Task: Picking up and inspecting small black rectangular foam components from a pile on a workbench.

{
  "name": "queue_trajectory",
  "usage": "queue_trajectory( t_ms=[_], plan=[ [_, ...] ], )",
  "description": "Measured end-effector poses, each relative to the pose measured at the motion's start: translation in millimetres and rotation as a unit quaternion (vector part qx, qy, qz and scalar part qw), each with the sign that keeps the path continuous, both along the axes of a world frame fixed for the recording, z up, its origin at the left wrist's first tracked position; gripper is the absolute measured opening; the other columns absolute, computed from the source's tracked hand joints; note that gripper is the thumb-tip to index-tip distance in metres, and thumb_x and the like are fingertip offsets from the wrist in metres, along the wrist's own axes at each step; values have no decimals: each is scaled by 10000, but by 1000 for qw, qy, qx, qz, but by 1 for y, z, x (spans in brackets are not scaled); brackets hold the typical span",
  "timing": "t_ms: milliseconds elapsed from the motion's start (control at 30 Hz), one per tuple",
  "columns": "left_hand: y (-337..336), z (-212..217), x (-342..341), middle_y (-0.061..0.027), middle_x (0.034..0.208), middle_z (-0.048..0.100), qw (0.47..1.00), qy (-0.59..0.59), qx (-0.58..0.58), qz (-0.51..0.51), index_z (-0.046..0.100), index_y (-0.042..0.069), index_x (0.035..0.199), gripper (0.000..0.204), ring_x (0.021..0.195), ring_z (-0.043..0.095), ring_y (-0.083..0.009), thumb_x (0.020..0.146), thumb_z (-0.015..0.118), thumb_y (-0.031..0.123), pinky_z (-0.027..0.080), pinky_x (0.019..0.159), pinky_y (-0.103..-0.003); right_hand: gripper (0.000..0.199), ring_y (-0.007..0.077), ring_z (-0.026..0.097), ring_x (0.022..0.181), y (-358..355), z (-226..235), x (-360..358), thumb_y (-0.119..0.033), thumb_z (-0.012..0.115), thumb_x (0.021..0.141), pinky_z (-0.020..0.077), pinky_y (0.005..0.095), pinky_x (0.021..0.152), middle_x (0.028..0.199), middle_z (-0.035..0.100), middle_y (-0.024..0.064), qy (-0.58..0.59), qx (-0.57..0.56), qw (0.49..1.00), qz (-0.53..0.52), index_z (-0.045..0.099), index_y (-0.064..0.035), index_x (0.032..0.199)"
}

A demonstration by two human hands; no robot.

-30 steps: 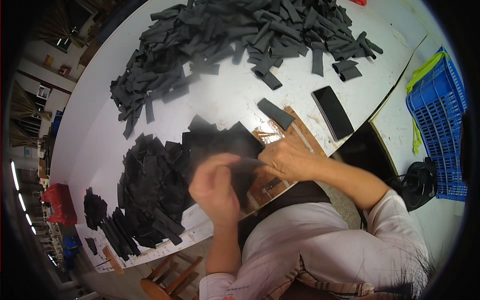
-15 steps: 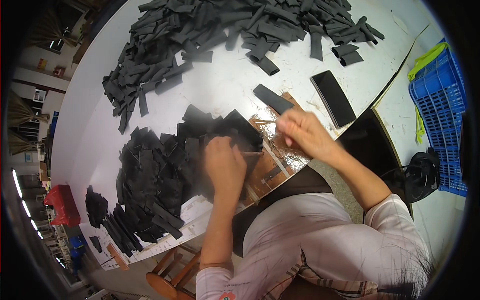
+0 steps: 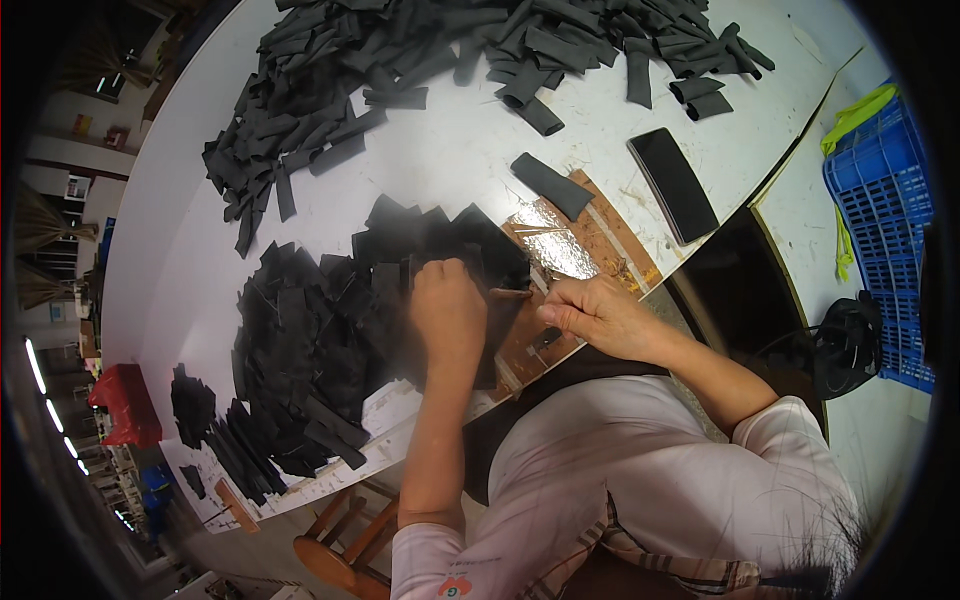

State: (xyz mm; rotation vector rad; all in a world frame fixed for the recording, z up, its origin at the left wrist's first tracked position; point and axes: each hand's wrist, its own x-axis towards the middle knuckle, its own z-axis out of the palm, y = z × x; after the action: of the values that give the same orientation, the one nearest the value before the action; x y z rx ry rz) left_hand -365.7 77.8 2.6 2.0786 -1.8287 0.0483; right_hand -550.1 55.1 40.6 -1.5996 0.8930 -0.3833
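Observation:
My left hand [image 3: 447, 300] is closed at the right side of a heap of flat black fabric pieces [image 3: 300, 350]. Its fingertips are hidden, so whatever it grips cannot be made out. A thin brownish stick-like thing [image 3: 512, 293] juts out just right of it. My right hand [image 3: 597, 312] has its fingers pinched together over the brown board [image 3: 620, 240] at the table edge; anything between them is too small to name. On the board's far end rests one dark grey fabric tube [image 3: 552, 186], apart from both hands.
A big pile of dark grey fabric tubes [image 3: 420, 60] spreads over the far part of the white table [image 3: 190, 215]. A black phone [image 3: 672, 187] lies right of the board. Beyond the table stands a blue plastic basket [image 3: 880, 230]; a wooden stool [image 3: 345, 550] is below the near edge.
My right hand has come down toward me from beside the fabric tube, uncovering more of the board. My left hand stays nearly in place.

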Motion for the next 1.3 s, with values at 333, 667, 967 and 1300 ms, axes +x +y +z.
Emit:
queue_trajectory(
  t_ms=[333, 667, 967, 1300],
  plan=[
    [-8, 3, 3, -118, 891, 534, 999, 17, -51, -12, 539, 32, 908, 228, 860, 503, -294, 695, 585, 100, 417, 714, -369, 232, 239, 536, 539, 9, -2, 2, -214, 537, 826, 401, 330, 505, 591, 539, 127, 16, -64, 998, 21, 547, 7, 756],
    [-7, 20, 33, -104, 756, 564, 965, 159, -204, 36, 564, -17, 790, 58, 663, 540, -187, 774, 524, 20, 429, 631, -257, 167, 251, 540, 605, 25, 9, 11, -167, 609, 745, 431, 353, 537, 668, 561, 106, -18, -228, 973, 24, 560, -8, 727],
    [97, 85, 41, -110, 823, 576, 863, 487, -17, -134, 530, -22, 783, 55, 704, 534, -167, 735, 517, 1, 414, 641, -250, 287, 217, 550, 788, 15, 43, 66, -136, 685, 646, 427, 304, 662, 812, 562, 92, -111, -188, 964, 150, 562, -29, 883],
    [124, 70, 50, -59, 817, 591, 718, 695, 26, 33, 549, -1, 990, 207, 724, 535, -95, 863, 459, 135, 438, 639, -217, 150, 108, 504, 537, 18, 38, 70, -125, 648, 705, 396, 248, 528, 580, 561, 80, -66, 26, 974, 214, 605, 19, 711]
  ],
)
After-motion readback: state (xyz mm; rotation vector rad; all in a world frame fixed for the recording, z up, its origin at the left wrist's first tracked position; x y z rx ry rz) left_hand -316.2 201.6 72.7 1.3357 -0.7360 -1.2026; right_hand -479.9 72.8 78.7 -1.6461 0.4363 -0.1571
